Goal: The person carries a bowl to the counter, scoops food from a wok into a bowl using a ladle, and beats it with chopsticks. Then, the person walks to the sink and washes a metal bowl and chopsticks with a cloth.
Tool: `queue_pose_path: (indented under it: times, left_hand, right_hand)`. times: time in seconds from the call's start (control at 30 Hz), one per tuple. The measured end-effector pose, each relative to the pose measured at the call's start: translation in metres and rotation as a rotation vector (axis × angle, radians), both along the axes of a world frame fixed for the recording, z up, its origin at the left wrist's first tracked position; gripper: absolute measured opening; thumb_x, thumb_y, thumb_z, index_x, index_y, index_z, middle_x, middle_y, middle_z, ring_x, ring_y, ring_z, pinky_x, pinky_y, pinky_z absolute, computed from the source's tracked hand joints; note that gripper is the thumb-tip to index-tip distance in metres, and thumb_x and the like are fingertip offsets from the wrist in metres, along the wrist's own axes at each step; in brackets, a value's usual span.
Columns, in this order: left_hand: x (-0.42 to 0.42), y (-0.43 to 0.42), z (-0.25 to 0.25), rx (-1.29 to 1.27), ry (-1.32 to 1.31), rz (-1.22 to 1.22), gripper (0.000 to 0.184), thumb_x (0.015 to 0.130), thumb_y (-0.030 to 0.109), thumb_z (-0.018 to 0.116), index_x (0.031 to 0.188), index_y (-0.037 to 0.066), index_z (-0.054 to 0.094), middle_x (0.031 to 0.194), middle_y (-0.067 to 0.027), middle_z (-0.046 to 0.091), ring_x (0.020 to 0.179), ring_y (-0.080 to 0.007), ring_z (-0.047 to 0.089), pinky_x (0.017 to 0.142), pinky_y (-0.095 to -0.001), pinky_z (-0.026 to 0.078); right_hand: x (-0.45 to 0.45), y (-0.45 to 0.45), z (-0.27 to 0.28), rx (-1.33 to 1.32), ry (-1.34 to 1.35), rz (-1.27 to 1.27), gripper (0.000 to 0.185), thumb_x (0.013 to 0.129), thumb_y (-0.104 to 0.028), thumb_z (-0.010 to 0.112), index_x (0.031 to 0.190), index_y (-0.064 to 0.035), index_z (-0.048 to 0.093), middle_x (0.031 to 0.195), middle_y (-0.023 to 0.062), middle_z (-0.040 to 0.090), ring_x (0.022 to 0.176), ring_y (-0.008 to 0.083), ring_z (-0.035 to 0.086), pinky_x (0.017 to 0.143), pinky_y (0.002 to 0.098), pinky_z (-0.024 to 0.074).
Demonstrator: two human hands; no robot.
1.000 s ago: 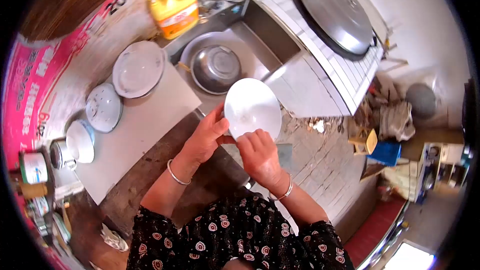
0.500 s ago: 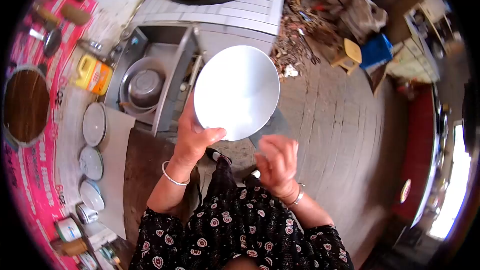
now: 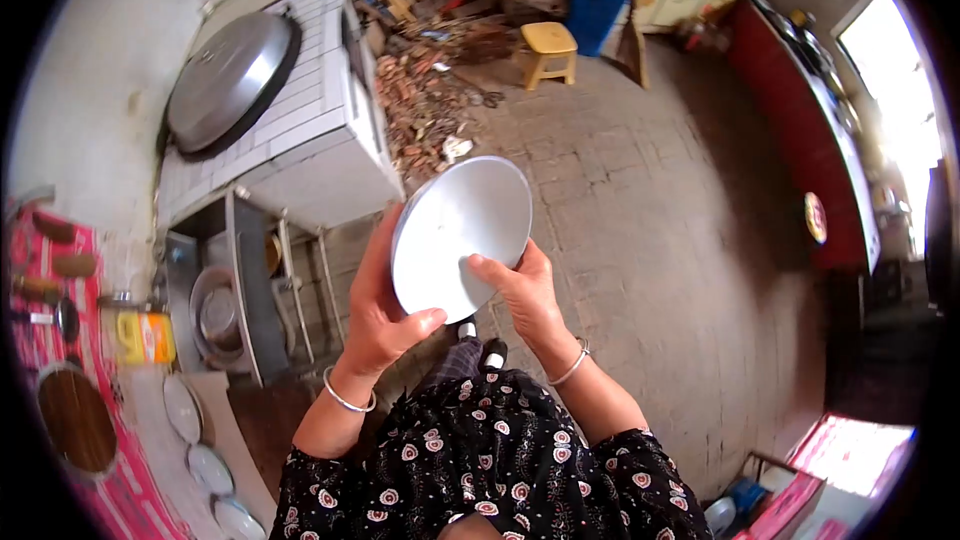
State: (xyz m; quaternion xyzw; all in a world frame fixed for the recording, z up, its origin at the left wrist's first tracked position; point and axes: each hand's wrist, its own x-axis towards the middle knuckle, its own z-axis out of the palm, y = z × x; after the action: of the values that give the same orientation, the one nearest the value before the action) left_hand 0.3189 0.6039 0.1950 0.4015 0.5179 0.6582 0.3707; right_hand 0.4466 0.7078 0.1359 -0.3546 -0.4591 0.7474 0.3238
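A large white bowl (image 3: 455, 230) is held tilted in front of me, its pale inside facing up toward me. My left hand (image 3: 378, 315) grips it from the left, thumb over the near rim and fingers behind the outer wall. On the right side, my right hand (image 3: 528, 292) clasps the rim, with its thumb pressed inside the bowl and its fingers hidden behind. Both wrists wear a silver bangle. Nothing can be seen inside the bowl.
Left of me is a metal sink (image 3: 245, 280) with a basin (image 3: 215, 315) in it. Beyond stands a tiled stove (image 3: 310, 130) under a domed lid (image 3: 230, 75). Firewood scraps (image 3: 425, 100) litter the floor near a yellow stool (image 3: 549, 50). Several dishes (image 3: 183, 408) line the left counter.
My right hand, free beside the bowl before, has come onto its right rim. The view has swung to the right, away from the sink, and the bowl is tilted more.
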Motion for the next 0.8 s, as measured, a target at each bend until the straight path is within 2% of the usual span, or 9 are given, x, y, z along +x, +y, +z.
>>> queue_pose_path:
  times: [0.1,0.2,0.4,0.53,0.6,0.67,0.7,0.73,0.8]
  left_hand:
    - [0.002,0.021,-0.013,-0.087,-0.147,-0.118,0.089,0.061,0.011,0.068,0.138,0.001,0.025,0.132,-0.0130,0.040,0.121,-0.0228,0.041,0.102,-0.0352,0.030]
    - [0.003,0.047,-0.030,-0.185,-0.232,-0.256,0.087,0.059,0.013,0.068,0.137,0.001,0.029,0.129,-0.0119,0.044,0.121,-0.0216,0.041,0.102,-0.0343,0.031]
    - [0.027,0.103,-0.056,-0.317,-0.413,-0.393,0.078,0.059,0.012,0.066,0.131,0.001,0.038,0.120,-0.0076,0.050,0.112,-0.0196,0.047,0.097,-0.0322,0.036]
    - [0.052,0.157,-0.066,-0.370,-0.470,-0.462,0.071,0.060,0.006,0.063,0.127,0.001,0.042,0.116,-0.0068,0.053,0.109,-0.0193,0.049,0.095,-0.0318,0.038]
    - [0.075,0.190,-0.065,-0.372,-0.478,-0.488,0.070,0.060,0.005,0.063,0.127,0.001,0.043,0.115,-0.0069,0.053,0.108,-0.0195,0.050,0.095,-0.0318,0.038]
    - [0.095,0.219,-0.070,-0.395,-0.480,-0.506,0.066,0.061,0.004,0.062,0.124,0.001,0.044,0.113,-0.0076,0.054,0.106,-0.0195,0.051,0.093,-0.0315,0.039]
    - [0.111,0.236,-0.069,-0.396,-0.481,-0.504,0.065,0.061,0.004,0.062,0.124,0.000,0.045,0.112,-0.0078,0.054,0.105,-0.0195,0.052,0.093,-0.0314,0.040]
    - [0.125,0.254,-0.069,-0.392,-0.480,-0.502,0.064,0.061,0.003,0.062,0.123,0.000,0.045,0.111,-0.0079,0.054,0.104,-0.0195,0.052,0.093,-0.0313,0.040]
    - [0.152,0.288,-0.070,-0.392,-0.468,-0.528,0.062,0.061,0.003,0.062,0.121,0.000,0.046,0.109,-0.0078,0.055,0.102,-0.0196,0.053,0.092,-0.0311,0.041]
  right_hand:
    - [0.024,0.030,0.000,0.217,-0.353,-0.118,0.028,0.082,-0.016,0.063,0.099,0.0045,0.054,0.086,0.0068,0.061,0.076,0.0100,0.055,0.066,0.0252,0.0466]
    - [0.060,0.061,-0.011,0.347,-0.245,-0.508,0.023,0.086,-0.017,0.058,0.097,0.0026,0.055,0.082,0.0050,0.060,0.071,0.0083,0.053,0.062,0.0243,0.0450]
    - [0.154,0.078,-0.036,0.236,-0.413,-0.710,0.020,0.090,-0.019,0.052,0.087,0.0003,0.058,0.071,0.0029,0.058,0.061,0.0085,0.051,0.059,0.0230,0.0439]
    - [0.212,0.061,-0.080,-0.118,-0.453,-0.684,0.021,0.089,-0.020,0.053,0.078,-0.0020,0.057,0.066,0.0024,0.059,0.059,0.0080,0.052,0.057,0.0225,0.0432]
    - [0.242,0.057,-0.110,-0.224,-0.453,-0.584,0.023,0.088,-0.023,0.056,0.086,-0.0002,0.059,0.073,0.0040,0.061,0.065,0.0096,0.055,0.061,0.0241,0.0462]
    - [0.262,0.056,-0.117,-0.214,-0.420,-0.365,0.029,0.087,-0.026,0.058,0.100,0.0004,0.059,0.090,0.0074,0.063,0.082,0.0148,0.058,0.074,0.0277,0.0464]
    - [0.276,0.063,-0.105,-0.132,-0.447,-0.187,0.044,0.085,-0.030,0.060,0.116,0.0010,0.054,0.107,0.0111,0.060,0.101,0.0198,0.054,0.090,0.0321,0.0412]
    - [0.283,0.067,-0.111,-0.263,-0.330,-0.132,0.051,0.084,-0.035,0.061,0.120,-0.0007,0.052,0.114,0.0136,0.058,0.110,0.0224,0.051,0.096,0.0333,0.0373]
    - [0.301,0.083,-0.118,-0.236,-0.437,0.037,0.050,0.084,-0.036,0.061,0.120,-0.0024,0.053,0.117,0.0131,0.057,0.112,0.0219,0.050,0.096,0.0329,0.0376]
